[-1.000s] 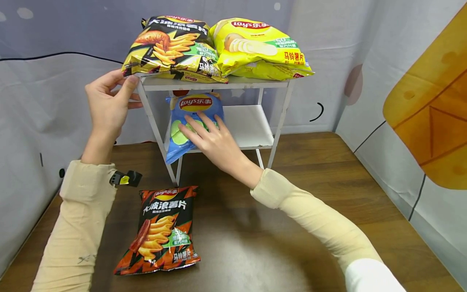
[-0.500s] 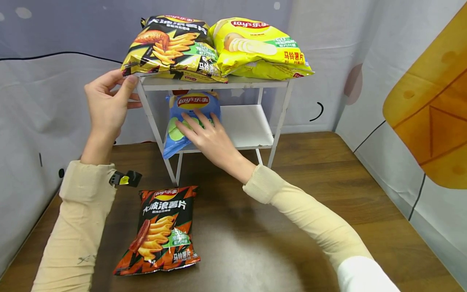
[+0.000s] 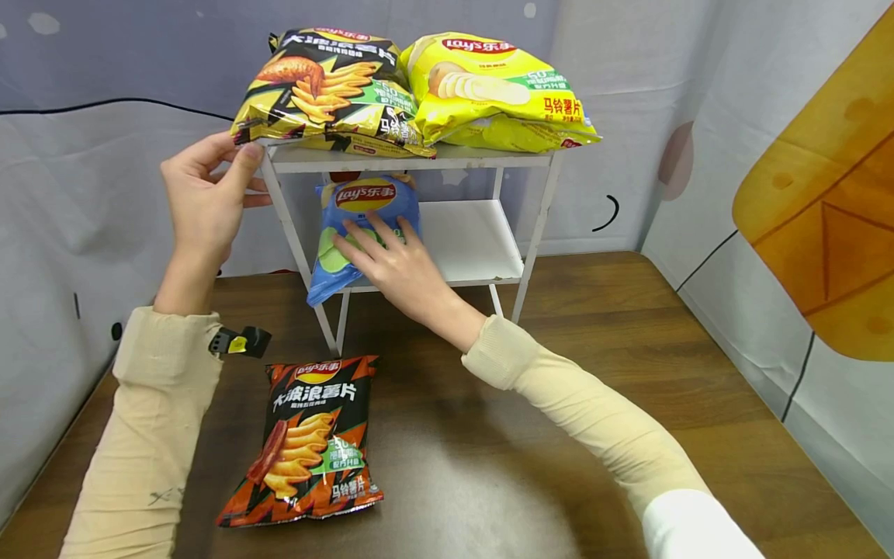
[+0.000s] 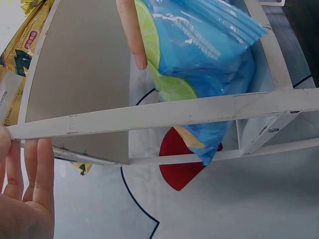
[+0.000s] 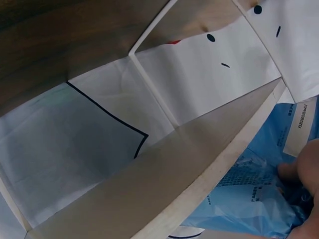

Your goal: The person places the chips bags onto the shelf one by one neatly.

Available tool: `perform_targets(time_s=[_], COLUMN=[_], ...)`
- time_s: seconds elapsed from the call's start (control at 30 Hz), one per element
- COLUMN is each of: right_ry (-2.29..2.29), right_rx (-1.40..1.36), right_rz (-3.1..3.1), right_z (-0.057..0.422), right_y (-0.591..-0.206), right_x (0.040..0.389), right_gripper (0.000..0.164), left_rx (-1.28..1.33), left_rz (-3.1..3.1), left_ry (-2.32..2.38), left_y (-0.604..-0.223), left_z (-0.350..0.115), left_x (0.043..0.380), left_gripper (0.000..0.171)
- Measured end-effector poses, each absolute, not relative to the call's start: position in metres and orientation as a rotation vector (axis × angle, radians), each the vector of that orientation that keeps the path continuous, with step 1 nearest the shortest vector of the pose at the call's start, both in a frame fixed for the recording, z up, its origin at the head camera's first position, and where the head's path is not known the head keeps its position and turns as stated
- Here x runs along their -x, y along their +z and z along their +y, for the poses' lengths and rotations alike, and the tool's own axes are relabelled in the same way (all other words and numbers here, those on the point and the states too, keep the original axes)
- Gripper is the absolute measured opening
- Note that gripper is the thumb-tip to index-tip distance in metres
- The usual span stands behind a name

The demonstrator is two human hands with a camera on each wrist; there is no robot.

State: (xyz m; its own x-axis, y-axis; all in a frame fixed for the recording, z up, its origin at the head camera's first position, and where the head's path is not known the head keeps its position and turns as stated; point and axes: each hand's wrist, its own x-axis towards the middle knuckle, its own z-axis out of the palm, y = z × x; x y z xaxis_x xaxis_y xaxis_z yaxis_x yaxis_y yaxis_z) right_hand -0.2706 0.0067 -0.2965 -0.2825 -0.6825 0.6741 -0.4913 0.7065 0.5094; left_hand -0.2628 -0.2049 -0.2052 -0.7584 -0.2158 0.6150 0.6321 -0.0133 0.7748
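My right hand (image 3: 408, 273) holds a blue bag of chips (image 3: 366, 194) at the left side of the rack's lower shelf (image 3: 482, 241). Its fingers spread over the bag's front, while in the right wrist view the thumb (image 5: 289, 172) presses into the bag's printed back. The bag's bottom edge juts past the shelf's front. At the upper left corner of the white rack (image 3: 412, 164), my left hand (image 3: 209, 198) grips the frame, thumb in front and fingers behind. In the left wrist view, the blue bag (image 4: 204, 55) shows behind a side rail.
On the rack's top lie a black and gold chip bag (image 3: 328, 85) and a yellow chip bag (image 3: 489, 89), with more packaging under them. A black and orange chip bag (image 3: 307, 442) lies on the wooden table (image 3: 524, 466) in front. Patterned cloth (image 3: 628, 116) hangs behind.
My right hand has shifted slightly left with the blue bag, which sits closer to the rack's left post. The left hand has stayed at the corner.
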Motion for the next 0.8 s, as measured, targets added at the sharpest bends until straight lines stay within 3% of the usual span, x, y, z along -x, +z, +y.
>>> perform_targets(time_s=[0.33,0.8], right_ry=[-0.280,-0.273], right_rx=[-1.003,-1.023], right_rz=[-2.121,-2.241], right_z=[0.0084,0.0063], right_y=[-0.2957,-0.2952], right_x=[0.2669,0.2654], right_gripper=[0.059,0.059], left_rx=[0.434,0.431], left_rz=[-1.646,-1.647], left_ry=[-1.880,-1.869], left_y=[-0.2045,-0.2048], left_z=[-0.2039,-0.2044], left_x=[0.2625,0.2622], left_gripper=[0.017,0.019])
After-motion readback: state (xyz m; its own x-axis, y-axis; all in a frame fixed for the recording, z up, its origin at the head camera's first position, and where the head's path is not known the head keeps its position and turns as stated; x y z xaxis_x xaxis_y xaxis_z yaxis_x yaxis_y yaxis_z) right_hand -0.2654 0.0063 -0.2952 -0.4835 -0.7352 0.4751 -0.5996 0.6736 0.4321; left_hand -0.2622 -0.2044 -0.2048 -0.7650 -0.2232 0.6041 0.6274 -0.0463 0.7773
